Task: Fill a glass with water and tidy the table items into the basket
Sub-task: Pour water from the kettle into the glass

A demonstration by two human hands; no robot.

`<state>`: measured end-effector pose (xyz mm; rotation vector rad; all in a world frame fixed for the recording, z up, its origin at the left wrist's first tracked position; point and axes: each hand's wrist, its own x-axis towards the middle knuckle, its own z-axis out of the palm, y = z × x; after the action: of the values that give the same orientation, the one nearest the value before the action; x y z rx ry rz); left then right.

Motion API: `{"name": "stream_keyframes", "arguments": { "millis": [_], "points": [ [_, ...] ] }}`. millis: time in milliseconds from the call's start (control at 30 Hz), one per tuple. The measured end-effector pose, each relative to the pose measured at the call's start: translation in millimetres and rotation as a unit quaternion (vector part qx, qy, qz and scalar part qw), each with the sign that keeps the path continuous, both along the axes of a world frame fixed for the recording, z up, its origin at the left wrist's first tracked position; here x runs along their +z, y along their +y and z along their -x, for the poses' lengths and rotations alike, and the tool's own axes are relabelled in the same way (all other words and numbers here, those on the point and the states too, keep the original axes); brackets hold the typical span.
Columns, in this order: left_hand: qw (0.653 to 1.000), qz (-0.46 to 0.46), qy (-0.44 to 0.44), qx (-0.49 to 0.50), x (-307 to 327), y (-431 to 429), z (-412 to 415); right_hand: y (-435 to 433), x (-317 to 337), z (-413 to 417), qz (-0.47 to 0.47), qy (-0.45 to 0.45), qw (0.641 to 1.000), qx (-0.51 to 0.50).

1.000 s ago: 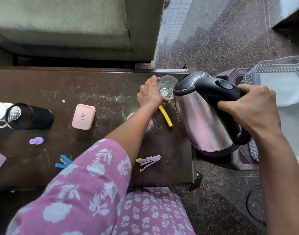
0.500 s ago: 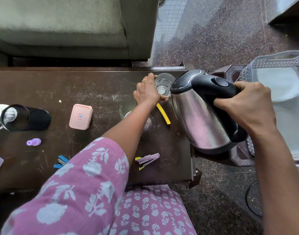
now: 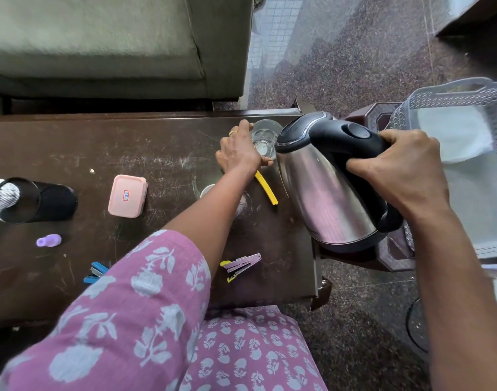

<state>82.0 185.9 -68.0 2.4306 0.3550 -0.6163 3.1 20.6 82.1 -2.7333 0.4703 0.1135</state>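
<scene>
Steel, brushed and rounded, forms the body of the kettle (image 3: 326, 187); its lid and handle are black plastic. My right hand (image 3: 402, 167) is wrapped fully round that handle, fingers closed tight, and holds the kettle tilted toward the glass (image 3: 265, 139). The glass is clear, round and smooth-walled, and stands near the far right corner of the table (image 3: 162, 142). My left hand (image 3: 238, 153) steadies it, fingers and thumb curled round its side. The kettle's front end sits just beside the rim. The spout itself is hidden, so I cannot tell whether water is running. The glass looks nearly empty.

Progress, in my judgement: filling is at its very start, and tidying has not begun.

Items outstanding on the dark, scratched tabletop:
- a flat yellow strip (image 3: 267, 187), just beside my left wrist;
- a pink box (image 3: 127, 198), plastic, with rounded corners and a lid;
- a lilac stapler (image 3: 241, 265), near the front edge;
- a blue stapler (image 3: 95, 273), partly behind my sleeve;
- a small purple cap (image 3: 48, 240);
- a black mesh cup (image 3: 30, 200), at the left.

The basket (image 3: 453, 98) is pale lattice plastic and sits to the right of the table. It holds a white cloth (image 3: 453, 136); none of the table items shows inside it.
</scene>
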Motion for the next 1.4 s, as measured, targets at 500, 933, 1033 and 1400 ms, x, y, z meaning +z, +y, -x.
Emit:
{"name": "stream_keyframes", "arguments": {
  "millis": [500, 933, 1033, 1400],
  "points": [
    [1.0, 0.005, -0.007, 0.001, -0.9, 1.0, 1.6, 0.1, 0.2, 4.1, -0.013, 0.003, 1.0, -0.007],
    [1.0, 0.011, -0.007, 0.001, -2.3, 2.1, 0.9, 4.2, 1.3, 1.2, -0.01, 0.004, 1.0, 0.0],
    [1.0, 0.01, -0.008, -0.001, -2.9, 2.0, 0.6, 4.5, 0.3, 0.1, -0.006, 0.001, 1.0, 0.001],
    [1.0, 0.011, -0.009, -0.003, -2.7, 2.7, 0.6, 4.8, -0.5, -2.7, 0.001, 0.0, 1.0, 0.006]
  ]
}}
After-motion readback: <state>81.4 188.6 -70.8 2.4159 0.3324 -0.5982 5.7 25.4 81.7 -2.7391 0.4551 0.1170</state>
